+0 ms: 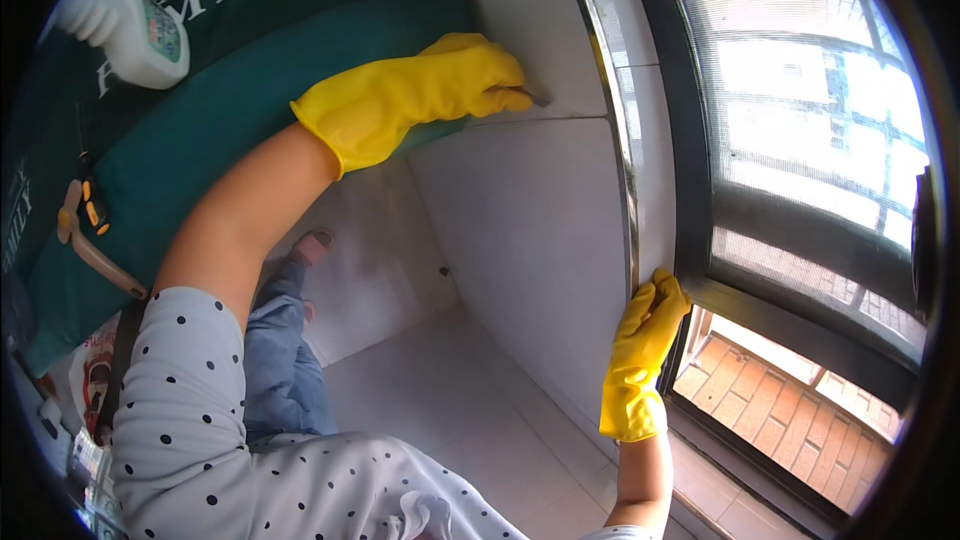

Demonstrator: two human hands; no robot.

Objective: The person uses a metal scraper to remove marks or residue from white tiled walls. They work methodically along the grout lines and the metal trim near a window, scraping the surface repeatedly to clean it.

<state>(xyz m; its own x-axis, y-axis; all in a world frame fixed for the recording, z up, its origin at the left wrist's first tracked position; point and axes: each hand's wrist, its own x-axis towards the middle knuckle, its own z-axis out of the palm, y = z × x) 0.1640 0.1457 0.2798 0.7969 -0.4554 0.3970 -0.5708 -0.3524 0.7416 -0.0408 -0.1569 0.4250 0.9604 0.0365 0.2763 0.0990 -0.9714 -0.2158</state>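
Observation:
My left hand (470, 77), in a yellow rubber glove, reaches across to the light grey wall tiles (520, 170). Its fingers are curled, and a small dark tip sticks out from them beside the horizontal tile joint. What kind of tool this is, the glove hides. My right hand (642, 350), gloved in yellow too, rests on the window ledge (655, 170) by the dark window frame (690, 210). Its fingers are stretched out along the ledge edge, holding nothing visible.
Dark green cloth (330, 30) with white lettering spreads at the left. On it are a white bottle (150, 40), a black-and-yellow-handled tool (92, 195) and a beige-handled tool (100, 258). My jeans (285, 370) and pink footwear (316, 245) show over the tiled floor (420, 380).

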